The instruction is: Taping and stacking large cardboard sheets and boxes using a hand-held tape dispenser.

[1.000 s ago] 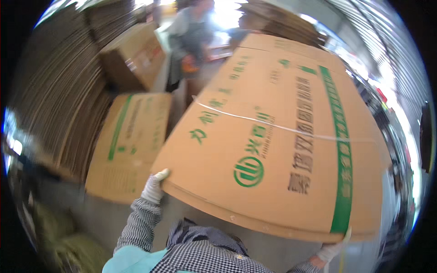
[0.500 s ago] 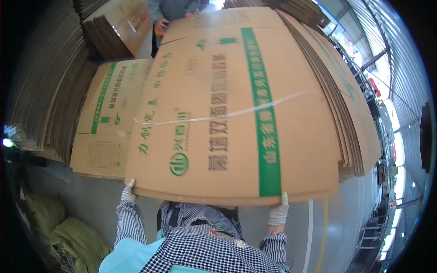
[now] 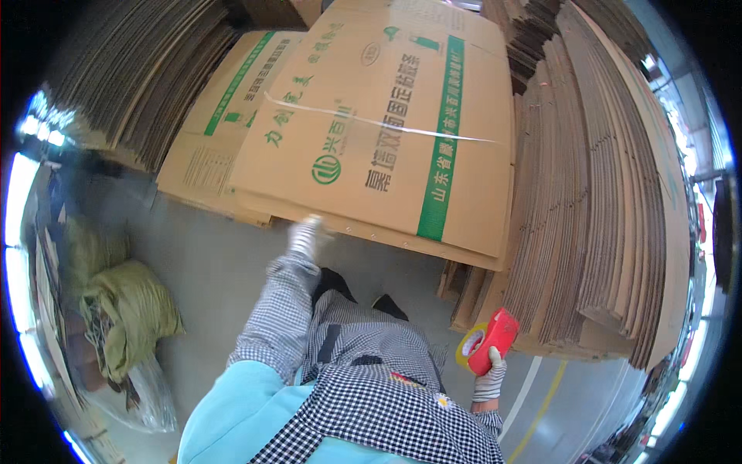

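Observation:
My right hand (image 3: 488,379), in a striped white glove, grips a red tape dispenser (image 3: 495,340) with a yellowish roll of tape (image 3: 471,346) on it, beside the stacks at the right. In front of me lies a stack of flat brown cardboard boxes (image 3: 294,182) with green and dark print. A thin white strap (image 3: 371,121) crosses its top. My left hand (image 3: 306,237), gloved too and smeared by motion, is just off the near edge of this stack. Its fingers cannot be made out, and nothing shows in it.
Tall rows of cardboard sheets (image 3: 572,185) stand close at the right, more stacks (image 3: 147,85) at the far left. Another printed flat box (image 3: 197,158) lies left of the middle stack. Green woven sacks (image 3: 135,309) and a clear plastic bag (image 3: 151,394) sit on the floor at left.
Both hands have let go of the cardboard's near edge. My right hand has taken hold of the red tape dispenser; my left has moved inward. The view has shifted, and the person opposite is out of sight.

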Action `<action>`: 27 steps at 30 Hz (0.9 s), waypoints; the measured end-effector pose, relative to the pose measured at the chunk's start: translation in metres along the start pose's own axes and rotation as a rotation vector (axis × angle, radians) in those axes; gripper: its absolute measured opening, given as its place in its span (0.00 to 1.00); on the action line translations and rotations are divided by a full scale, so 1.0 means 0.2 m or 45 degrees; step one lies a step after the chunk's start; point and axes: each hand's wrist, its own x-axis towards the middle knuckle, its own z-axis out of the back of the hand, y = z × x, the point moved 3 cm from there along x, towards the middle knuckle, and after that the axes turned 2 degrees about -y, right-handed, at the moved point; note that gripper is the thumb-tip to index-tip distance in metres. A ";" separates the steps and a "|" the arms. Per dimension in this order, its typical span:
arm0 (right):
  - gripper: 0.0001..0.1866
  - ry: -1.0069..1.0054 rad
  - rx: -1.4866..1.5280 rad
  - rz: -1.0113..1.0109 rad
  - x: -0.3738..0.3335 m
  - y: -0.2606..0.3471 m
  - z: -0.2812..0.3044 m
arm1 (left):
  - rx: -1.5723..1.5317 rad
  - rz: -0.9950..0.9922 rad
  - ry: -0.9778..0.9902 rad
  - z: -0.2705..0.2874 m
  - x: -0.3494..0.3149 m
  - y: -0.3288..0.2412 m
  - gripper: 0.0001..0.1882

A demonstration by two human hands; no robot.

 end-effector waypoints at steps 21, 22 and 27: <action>0.46 1.251 -0.746 -0.078 0.43 0.26 -0.83 | -0.562 0.005 -0.162 -0.15 -0.03 0.53 0.23; 0.47 1.283 -0.783 -0.083 0.48 0.25 -0.82 | -0.581 -0.002 -0.189 -0.15 -0.08 0.55 0.23; 0.45 1.393 -0.943 0.112 0.64 0.29 -0.82 | 0.017 -0.353 0.856 -0.55 -0.68 0.36 0.36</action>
